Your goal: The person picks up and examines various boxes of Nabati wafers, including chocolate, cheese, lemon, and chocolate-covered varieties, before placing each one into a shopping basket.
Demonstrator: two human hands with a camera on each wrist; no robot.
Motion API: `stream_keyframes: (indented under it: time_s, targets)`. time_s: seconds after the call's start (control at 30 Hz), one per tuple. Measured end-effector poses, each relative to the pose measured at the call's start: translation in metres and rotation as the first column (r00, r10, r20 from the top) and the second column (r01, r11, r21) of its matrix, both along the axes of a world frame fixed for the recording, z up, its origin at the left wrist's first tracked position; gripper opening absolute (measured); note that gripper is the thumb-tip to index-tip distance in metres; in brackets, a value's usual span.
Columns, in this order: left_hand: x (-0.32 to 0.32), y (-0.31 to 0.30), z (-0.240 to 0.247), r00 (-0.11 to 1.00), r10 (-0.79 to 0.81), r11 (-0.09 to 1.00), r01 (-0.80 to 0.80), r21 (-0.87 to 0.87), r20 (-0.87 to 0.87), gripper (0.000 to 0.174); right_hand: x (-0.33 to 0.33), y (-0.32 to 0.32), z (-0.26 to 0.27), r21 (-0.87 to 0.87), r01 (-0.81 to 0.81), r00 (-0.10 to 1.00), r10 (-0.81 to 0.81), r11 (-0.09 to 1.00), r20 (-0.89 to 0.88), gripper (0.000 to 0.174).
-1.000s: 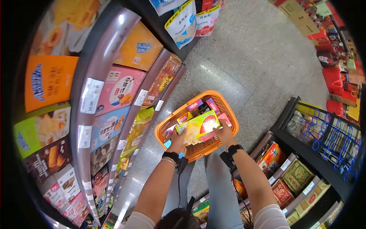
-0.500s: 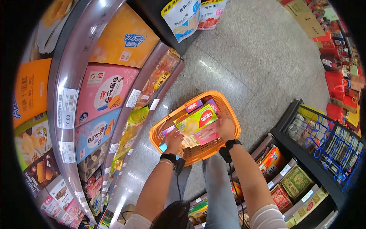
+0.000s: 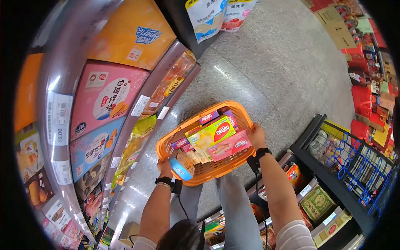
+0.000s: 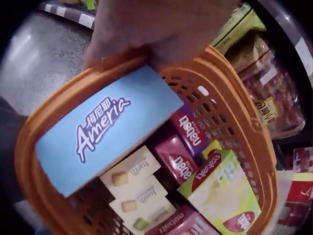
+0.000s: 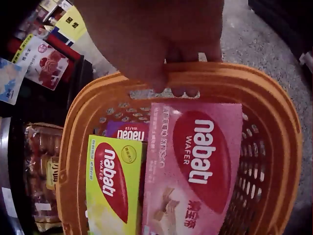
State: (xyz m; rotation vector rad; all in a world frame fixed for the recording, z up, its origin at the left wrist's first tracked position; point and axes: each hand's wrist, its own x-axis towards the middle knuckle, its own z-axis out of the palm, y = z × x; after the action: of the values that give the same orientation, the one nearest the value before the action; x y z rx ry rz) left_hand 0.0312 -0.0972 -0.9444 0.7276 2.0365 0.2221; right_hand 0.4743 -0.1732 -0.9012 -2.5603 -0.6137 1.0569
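An orange plastic basket is held between my two hands in the head view. My left hand grips its left end, close beside a light-blue Ameria box. At the opposite end, my right hand has its fingers curled over the rim, as the right wrist view shows. Inside lie a yellow-green Nabati wafer box, a pink Nabati wafer box, smaller purple Nabati boxes and several cream-coloured Franzzi boxes.
Shelves of snack boxes, with a pink box and an orange box, run along the left. A black rack with blue rings stands at the right. Grey tiled floor stretches ahead, with red gift packages at the far right.
Both hands have left the boxes inside and moved outward to the basket's two ends. The yellow-green box has settled lower among the others, and the pink and light-blue boxes show more fully.
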Motion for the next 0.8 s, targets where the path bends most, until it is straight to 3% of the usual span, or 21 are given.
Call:
stream_keyframes:
  time_s: [0.17, 0.47, 0.53, 0.6, 0.63, 0.67, 0.73, 0.8]
  targets:
    - [-0.009, 0.017, 0.036, 0.999, 0.006, 0.999, -0.005, -0.038, 0.036, 0.021, 0.002, -0.011, 0.015, 0.109, -0.021, 1.0, 0.022, 0.994, -0.007, 0.024]
    - [-0.038, 0.008, 0.161, 0.997, -0.009, 0.999, 0.007, 0.032, 0.071, 0.023, -0.014, -0.021, 0.13, 0.124, 0.007, 0.998, 0.0, 0.992, -0.058, 0.022]
    - [-0.053, 0.0, 0.192, 0.997, -0.036, 0.998, 0.031, 0.06, 0.074, 0.026, -0.015, -0.017, 0.172, 0.093, 0.05, 0.991, -0.037, 0.994, -0.129, 0.022]
    - [-0.06, -0.004, 0.225, 0.997, -0.054, 0.996, 0.05, 0.071, 0.052, 0.027, -0.016, -0.018, 0.219, 0.163, -0.004, 0.994, 0.022, 0.987, -0.11, 0.027]
    - [-0.051, -0.003, 0.256, 0.997, -0.002, 0.997, -0.004, 0.079, 0.071, 0.028, -0.014, -0.026, 0.229, 0.131, -0.111, 0.993, 0.116, 0.985, -0.026, 0.023]
    - [-0.05, -0.003, 0.28, 0.998, -0.063, 0.996, 0.063, 0.06, -0.016, 0.03, -0.013, -0.033, 0.242, 0.17, -0.086, 0.992, 0.099, 0.982, -0.072, 0.025]
    - [-0.065, -0.017, 0.291, 0.998, -0.064, 0.991, 0.066, 0.118, -0.015, 0.031, -0.016, -0.035, 0.292, 0.137, -0.091, 0.993, 0.101, 0.986, -0.066, 0.027]
    - [-0.049, -0.013, 0.36, 0.997, -0.083, 0.995, 0.082, 0.062, 0.007, 0.031, -0.015, -0.035, 0.351, 0.113, -0.112, 0.988, 0.123, 0.987, -0.095, 0.032]
